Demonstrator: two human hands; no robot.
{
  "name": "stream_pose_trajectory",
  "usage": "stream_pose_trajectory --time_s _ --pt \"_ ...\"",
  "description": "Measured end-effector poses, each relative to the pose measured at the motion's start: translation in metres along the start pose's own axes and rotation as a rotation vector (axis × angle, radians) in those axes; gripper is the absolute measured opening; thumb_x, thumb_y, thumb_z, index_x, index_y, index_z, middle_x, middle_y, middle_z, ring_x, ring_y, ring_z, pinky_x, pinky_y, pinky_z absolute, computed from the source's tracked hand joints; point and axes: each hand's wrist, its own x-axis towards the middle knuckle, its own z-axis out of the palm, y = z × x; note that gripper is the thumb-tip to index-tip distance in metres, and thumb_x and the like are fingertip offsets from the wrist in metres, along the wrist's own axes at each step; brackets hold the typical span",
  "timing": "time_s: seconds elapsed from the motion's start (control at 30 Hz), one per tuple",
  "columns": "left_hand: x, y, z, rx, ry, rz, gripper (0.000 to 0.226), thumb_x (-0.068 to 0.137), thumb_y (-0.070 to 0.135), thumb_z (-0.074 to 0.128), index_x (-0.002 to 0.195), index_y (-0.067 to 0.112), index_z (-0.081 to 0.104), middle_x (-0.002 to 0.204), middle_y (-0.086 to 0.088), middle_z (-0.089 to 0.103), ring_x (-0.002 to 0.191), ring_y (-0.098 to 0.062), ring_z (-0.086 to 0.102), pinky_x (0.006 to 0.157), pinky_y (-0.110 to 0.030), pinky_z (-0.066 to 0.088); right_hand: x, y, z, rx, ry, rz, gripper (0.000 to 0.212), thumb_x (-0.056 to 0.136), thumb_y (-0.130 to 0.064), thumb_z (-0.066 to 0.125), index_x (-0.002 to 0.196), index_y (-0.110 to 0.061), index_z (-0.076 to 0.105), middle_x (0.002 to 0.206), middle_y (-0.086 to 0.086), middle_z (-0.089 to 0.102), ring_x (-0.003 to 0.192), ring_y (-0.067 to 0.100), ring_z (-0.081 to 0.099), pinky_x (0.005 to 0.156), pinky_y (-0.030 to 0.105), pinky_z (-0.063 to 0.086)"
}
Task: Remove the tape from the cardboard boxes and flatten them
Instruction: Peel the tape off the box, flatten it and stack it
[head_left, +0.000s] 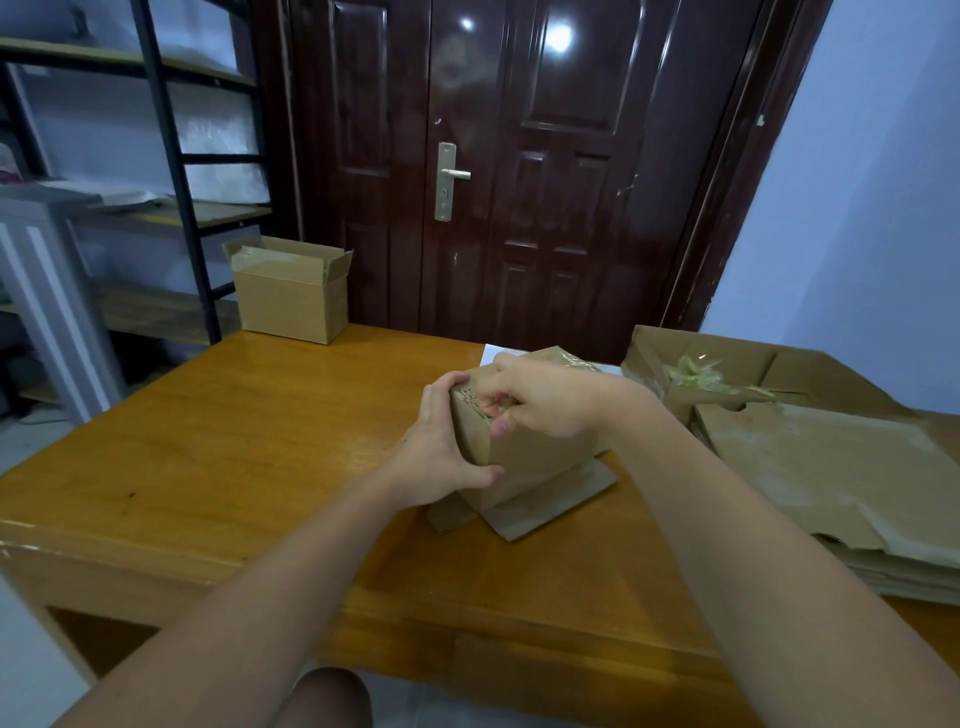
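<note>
A small cardboard box (524, 467) stands tilted in the middle of the wooden table (234, 441), with its lower flaps spread on the tabletop. My left hand (441, 452) grips its near left corner, thumb on the front face and fingers over the top edge. My right hand (540, 400) lies across the top of the box, its fingers curled and pinching at the taped seam by the left edge. Clear tape (571, 361) shines on the far top of the box.
An open cardboard box (291, 296) stands at the table's far left. At the right lie a stack of flattened boxes (852, 483) and an open box (737, 369) holding crumpled tape. A dark door and metal shelves stand behind the table.
</note>
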Motion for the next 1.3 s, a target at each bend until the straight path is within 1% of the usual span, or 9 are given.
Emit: stream_pose_trajectory --time_s 0.13,0.37,0.5,0.7,0.77,0.87,0.93,1.13,1.3 --pt "0.002 0.001 -0.007 -0.041 -0.05 -0.004 0.12 0.064 0.04 0.095 0.15 0.041 0.012 0.146 0.003 0.035 0.13 -0.017 0.05 0.104 -0.039 0.055 -0.005 0.002 0.017 0.103 0.119 -0.008 0.021 0.096 -0.02 0.067 0.083 -0.022 0.05 0.104 -0.001 0.047 0.095 0.018 0.053 0.089 0.046 0.049" --pt "0.006 -0.001 -0.015 -0.103 -0.123 -0.015 0.114 0.067 0.025 0.096 0.145 0.044 0.014 0.141 0.006 0.038 0.127 -0.017 0.052 0.102 -0.03 0.054 -0.015 0.016 0.032 0.336 0.26 -0.035 0.023 0.094 -0.017 0.069 0.081 -0.025 0.053 0.09 -0.016 0.047 0.077 0.001 0.044 0.075 0.018 0.037" --pt "0.009 -0.002 -0.021 -0.112 -0.18 -0.02 0.114 0.069 0.021 0.095 0.144 0.046 0.014 0.142 0.005 0.038 0.127 -0.022 0.054 0.103 -0.034 0.055 -0.022 0.024 0.037 0.438 0.338 -0.023 0.02 0.092 -0.024 0.073 0.082 -0.024 0.056 0.089 -0.007 0.055 0.08 0.013 0.049 0.078 0.035 0.047" --pt "0.009 0.0 -0.022 -0.107 -0.205 -0.039 0.114 0.071 0.021 0.094 0.145 0.047 0.011 0.146 0.001 0.034 0.128 -0.02 0.052 0.105 -0.035 0.054 -0.007 0.009 0.051 0.591 0.613 0.149 0.026 0.083 -0.031 0.083 0.094 -0.033 0.06 0.08 -0.005 0.067 0.071 0.006 0.056 0.071 0.031 0.05" --pt "0.008 0.0 -0.021 -0.105 -0.201 -0.04 0.114 0.071 0.023 0.094 0.145 0.048 0.011 0.146 0.002 0.035 0.129 -0.018 0.051 0.105 -0.035 0.053 -0.005 0.005 0.047 0.596 0.596 0.183 0.03 0.088 -0.033 0.077 0.103 -0.039 0.051 0.077 0.0 0.069 0.066 0.01 0.057 0.067 0.032 0.05" --pt "0.007 -0.001 -0.02 -0.1 -0.195 -0.029 0.115 0.069 0.025 0.094 0.145 0.049 0.011 0.145 0.005 0.038 0.13 -0.015 0.051 0.102 -0.029 0.053 -0.002 0.0 0.038 0.49 0.546 0.179 0.001 0.099 -0.03 0.064 0.098 -0.028 0.064 0.063 -0.007 0.056 0.059 0.008 0.047 0.061 0.032 0.04" --pt "0.007 -0.002 -0.02 -0.106 -0.184 -0.023 0.115 0.069 0.026 0.095 0.143 0.054 0.012 0.144 0.006 0.038 0.129 -0.014 0.051 0.098 -0.024 0.054 -0.004 0.002 0.034 0.487 0.462 0.156 0.013 0.101 -0.028 0.062 0.091 -0.025 0.07 0.065 -0.012 0.053 0.063 0.007 0.047 0.065 0.03 0.04" --pt "0.006 -0.001 -0.019 -0.088 -0.182 -0.036 0.116 0.061 0.04 0.094 0.142 0.056 0.013 0.146 0.012 0.033 0.133 -0.013 0.044 0.106 -0.03 0.048 -0.017 0.023 0.026 1.094 0.604 0.175 0.012 0.099 -0.018 0.065 0.104 -0.014 0.055 0.06 -0.007 0.05 0.054 0.006 0.043 0.056 0.02 0.037" --pt "0.005 0.001 -0.02 -0.094 -0.194 -0.057 0.116 0.063 0.036 0.094 0.142 0.057 0.011 0.145 0.002 0.036 0.128 -0.021 0.053 0.103 -0.04 0.056 0.009 0.008 0.037 0.502 0.658 0.33 0.03 0.074 -0.033 0.089 0.079 -0.023 0.062 0.08 -0.006 0.064 0.073 0.006 0.054 0.063 0.022 0.039"
